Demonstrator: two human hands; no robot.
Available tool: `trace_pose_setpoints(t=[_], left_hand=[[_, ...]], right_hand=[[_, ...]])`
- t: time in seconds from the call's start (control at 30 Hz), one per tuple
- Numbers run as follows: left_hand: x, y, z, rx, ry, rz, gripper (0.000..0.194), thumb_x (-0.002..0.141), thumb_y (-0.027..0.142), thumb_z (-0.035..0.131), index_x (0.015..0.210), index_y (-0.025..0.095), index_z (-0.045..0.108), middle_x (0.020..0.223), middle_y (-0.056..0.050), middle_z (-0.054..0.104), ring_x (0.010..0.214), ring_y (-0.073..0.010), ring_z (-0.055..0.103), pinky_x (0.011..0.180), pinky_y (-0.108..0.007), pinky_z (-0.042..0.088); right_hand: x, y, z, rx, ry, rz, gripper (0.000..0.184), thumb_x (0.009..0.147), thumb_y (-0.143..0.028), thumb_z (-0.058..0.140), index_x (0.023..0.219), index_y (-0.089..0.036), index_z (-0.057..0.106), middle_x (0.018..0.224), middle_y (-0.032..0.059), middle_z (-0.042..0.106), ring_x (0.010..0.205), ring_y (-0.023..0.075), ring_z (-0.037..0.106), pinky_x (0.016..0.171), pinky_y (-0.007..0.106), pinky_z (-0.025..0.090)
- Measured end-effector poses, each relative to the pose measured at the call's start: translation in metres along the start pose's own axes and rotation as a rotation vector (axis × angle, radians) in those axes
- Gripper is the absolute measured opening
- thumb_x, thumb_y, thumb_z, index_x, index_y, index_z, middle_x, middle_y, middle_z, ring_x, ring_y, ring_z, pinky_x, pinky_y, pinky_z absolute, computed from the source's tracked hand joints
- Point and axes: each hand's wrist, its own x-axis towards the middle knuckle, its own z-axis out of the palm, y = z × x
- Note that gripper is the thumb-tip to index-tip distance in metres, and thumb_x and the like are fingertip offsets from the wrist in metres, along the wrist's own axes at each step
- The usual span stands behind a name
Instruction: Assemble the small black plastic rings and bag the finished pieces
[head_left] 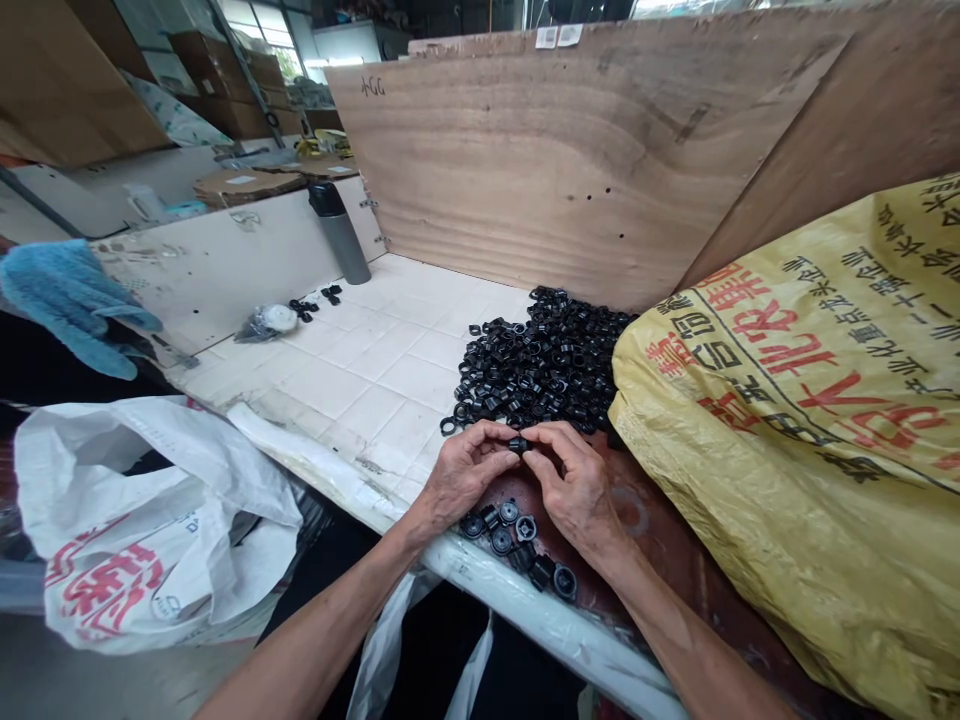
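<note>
My left hand [469, 465] and my right hand [576, 482] meet over the front of the table. Between their fingertips they pinch one small black plastic part [517, 445], partly covered by the fingers. Just beyond lies a large heap of black plastic rings [547, 360]. Close to me, below my hands, several round black caps [501, 540] are scattered on a reddish-brown surface [611, 590]. Some of these show ribbed or spoked faces.
A yellow woven sack [787, 360] lies along the right side. Wooden boards [555, 170] wall the back. A grey bottle [341, 235] stands at the back left, near a small plastic bag [266, 322]. A white bag [150, 510] hangs at left, below a blue glove [71, 295].
</note>
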Motion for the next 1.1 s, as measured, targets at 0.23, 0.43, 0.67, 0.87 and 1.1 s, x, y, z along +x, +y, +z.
trace_pose_setpoints(t=[0.23,0.43,0.67,0.87,1.1], left_hand=[[0.000,0.000,0.000,0.063,0.005,0.059,0.022,0.080,0.023,0.073,0.100,0.017,0.068,0.096,-0.002,0.068,0.084,-0.0131,0.065,0.081,-0.025,0.054],[0.001,-0.007,-0.005,0.348,-0.034,0.294,0.018,0.086,0.021,0.068,0.104,0.019,0.068,0.103,-0.006,0.067,0.097,-0.0176,0.065,0.086,-0.030,0.054],[0.002,-0.009,-0.007,0.434,-0.040,0.349,0.017,0.087,0.019,0.067,0.105,0.019,0.068,0.103,-0.006,0.068,0.099,-0.0175,0.065,0.088,-0.031,0.053],[0.001,-0.007,-0.003,0.215,-0.029,0.142,0.020,0.084,0.023,0.071,0.103,0.018,0.068,0.096,-0.004,0.069,0.086,-0.0159,0.067,0.080,-0.029,0.055],[0.001,-0.007,-0.005,0.268,-0.019,0.223,0.018,0.085,0.022,0.069,0.103,0.018,0.068,0.100,-0.005,0.066,0.091,-0.0164,0.066,0.084,-0.030,0.054]], right_hand=[[0.001,-0.001,0.001,-0.029,0.003,-0.041,0.018,0.092,-0.013,0.052,0.100,-0.022,0.066,0.099,0.0062,0.065,0.094,0.0201,0.063,0.086,0.033,0.052],[-0.002,0.004,0.002,-0.057,0.009,0.041,0.011,0.092,-0.021,0.056,0.092,-0.021,0.066,0.091,0.0055,0.067,0.086,0.0201,0.064,0.080,0.032,0.051],[-0.002,0.002,0.000,0.216,-0.075,0.462,0.019,0.087,-0.038,0.063,0.088,-0.019,0.065,0.069,0.0008,0.067,0.061,0.0173,0.065,0.058,0.027,0.053],[0.000,0.001,-0.002,0.104,-0.050,0.241,0.010,0.087,-0.024,0.060,0.092,-0.020,0.068,0.085,0.0036,0.071,0.077,0.0193,0.067,0.072,0.030,0.053],[0.000,0.006,-0.004,-0.073,-0.052,0.033,0.010,0.092,-0.024,0.059,0.092,-0.021,0.068,0.086,0.0037,0.071,0.080,0.0192,0.065,0.076,0.029,0.049]])
